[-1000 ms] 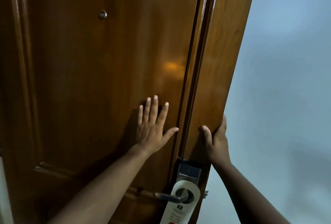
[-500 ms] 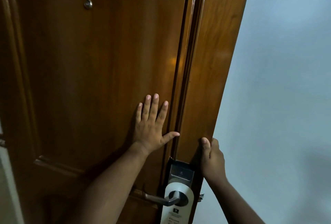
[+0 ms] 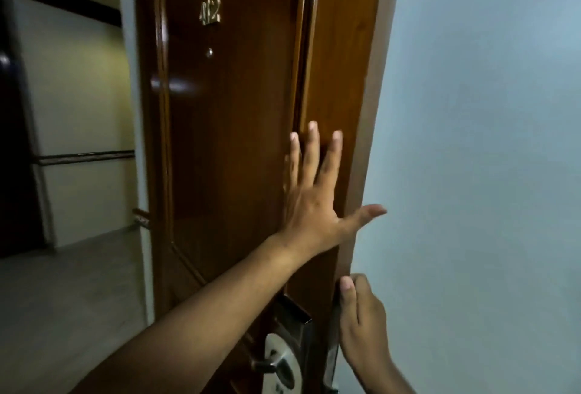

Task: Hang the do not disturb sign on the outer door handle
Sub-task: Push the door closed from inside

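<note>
1. Swinging wider than it stood a second ago, the wooden door point(image 3: 232, 129) now uncovers a corridor point(image 3: 75, 129) at the left, with cream walls, a dark rail and a grey floor; a second ago the door filled that whole side of the view.
2. Brass numerals reading "412" point(image 3: 210, 12) sit high on the door face, with a small peephole point(image 3: 209, 52) just below; half a second ago the numerals were nearly cut off at the top edge.
3. The person's left hand point(image 3: 309, 205) lies flat and released against the door, fingers spread upward and thumb stretched out past the door's edge toward the wall; earlier it pressed nearer the middle panel, left of the edge moulding.
4. The lock plate's dark card reader point(image 3: 294, 315) shows under the left forearm, above the metal door handle point(image 3: 267, 363) at the bottom of the view.
5. The do not disturb sign point(image 3: 281, 374) hangs on that outer handle, its white top looped round the lever; its printing, a small logo legible before, is now blurred and largely cut off by the frame.
6. The right hand point(image 3: 361, 327) has its grip curled on the door's edge just above the latch, thumb on the near face, lower than a second ago.
7. A pale blue wall point(image 3: 487, 142) fills the right side.
</note>
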